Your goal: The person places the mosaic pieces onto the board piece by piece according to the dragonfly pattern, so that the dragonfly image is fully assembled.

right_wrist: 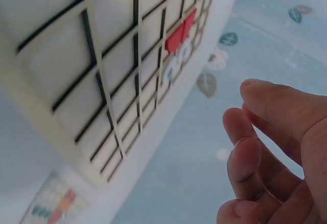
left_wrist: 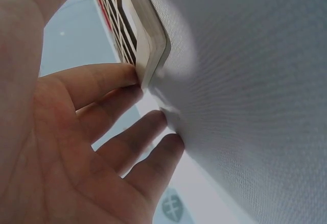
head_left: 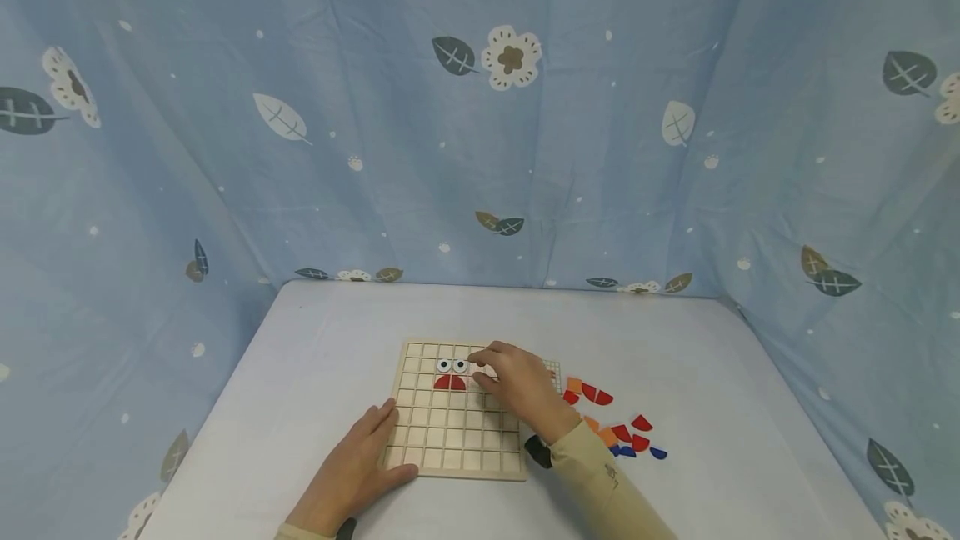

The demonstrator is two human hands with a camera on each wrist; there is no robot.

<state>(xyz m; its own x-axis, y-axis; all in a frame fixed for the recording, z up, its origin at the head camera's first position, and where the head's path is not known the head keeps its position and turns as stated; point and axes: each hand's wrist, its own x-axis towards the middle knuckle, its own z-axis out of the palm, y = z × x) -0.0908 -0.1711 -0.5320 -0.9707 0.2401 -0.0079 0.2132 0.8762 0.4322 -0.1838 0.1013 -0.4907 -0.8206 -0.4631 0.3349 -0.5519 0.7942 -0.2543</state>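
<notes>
A square wooden grid board (head_left: 457,440) lies on the white table. Two round eye pieces (head_left: 452,366) sit side by side in its cells near the far edge, with two red quarter-circle pieces (head_left: 450,382) directly below them. Along the board's left side rests my left hand (head_left: 360,461), thumb spread toward the near left corner; in the left wrist view its fingertips (left_wrist: 127,74) touch the wooden edge. Over the upper right of the board hovers my right hand (head_left: 528,386). Its fingers (right_wrist: 245,157) are loosely bent, with nothing visible between them and the thumb.
Right of the board lie loose red pieces (head_left: 640,442), orange pieces (head_left: 607,437) and blue pieces (head_left: 658,453). A printed pattern card (right_wrist: 53,203), partly hidden by my right hand in the head view, lies beside the board. Blue patterned curtains (head_left: 480,148) surround the table.
</notes>
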